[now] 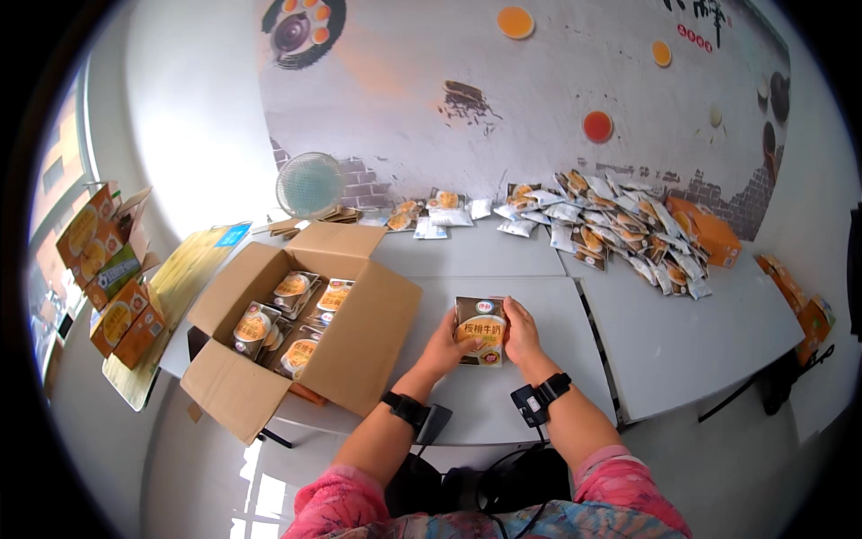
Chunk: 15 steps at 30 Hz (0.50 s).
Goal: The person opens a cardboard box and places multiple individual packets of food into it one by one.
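Holding a small brown carton [481, 331] between both hands, the person keeps it upright on the grey table [503, 260], just right of the open cardboard box [301, 323]. The left hand [446, 346] and right hand [521, 331] are closed on its two sides. It seems the carton is being assembled; next it probably needs a free slot among the cartons in the box.
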### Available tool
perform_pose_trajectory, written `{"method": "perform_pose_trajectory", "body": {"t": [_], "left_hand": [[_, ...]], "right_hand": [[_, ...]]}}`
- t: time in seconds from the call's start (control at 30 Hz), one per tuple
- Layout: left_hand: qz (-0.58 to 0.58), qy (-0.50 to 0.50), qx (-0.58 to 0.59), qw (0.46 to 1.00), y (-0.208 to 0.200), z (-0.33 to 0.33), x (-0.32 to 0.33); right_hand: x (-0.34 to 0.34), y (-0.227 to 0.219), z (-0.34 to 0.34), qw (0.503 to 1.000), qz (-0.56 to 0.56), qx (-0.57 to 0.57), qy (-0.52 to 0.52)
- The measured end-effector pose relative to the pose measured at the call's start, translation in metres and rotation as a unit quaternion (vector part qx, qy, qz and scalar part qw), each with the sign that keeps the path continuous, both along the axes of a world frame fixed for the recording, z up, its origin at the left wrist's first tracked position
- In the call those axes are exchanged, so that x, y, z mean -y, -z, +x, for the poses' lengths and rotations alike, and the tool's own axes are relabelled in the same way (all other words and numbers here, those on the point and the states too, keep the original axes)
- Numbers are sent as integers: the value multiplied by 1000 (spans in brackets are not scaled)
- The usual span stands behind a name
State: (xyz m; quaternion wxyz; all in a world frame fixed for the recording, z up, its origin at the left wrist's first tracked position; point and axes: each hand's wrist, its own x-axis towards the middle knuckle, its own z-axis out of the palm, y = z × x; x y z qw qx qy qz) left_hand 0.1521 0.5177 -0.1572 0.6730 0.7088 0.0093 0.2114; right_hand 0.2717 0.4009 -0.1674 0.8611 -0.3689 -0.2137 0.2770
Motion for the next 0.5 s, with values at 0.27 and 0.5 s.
{"method": "perform_pose_trajectory", "body": {"t": [0.27,0.5], "left_hand": [[-253,-49,21,966,-12,15,6],[-273,-78,62,957,-5,13,4]], "right_hand": [[7,-21,-20,1000,-7,21,8],[7,-19,-26,998,-50,22,12]]}}
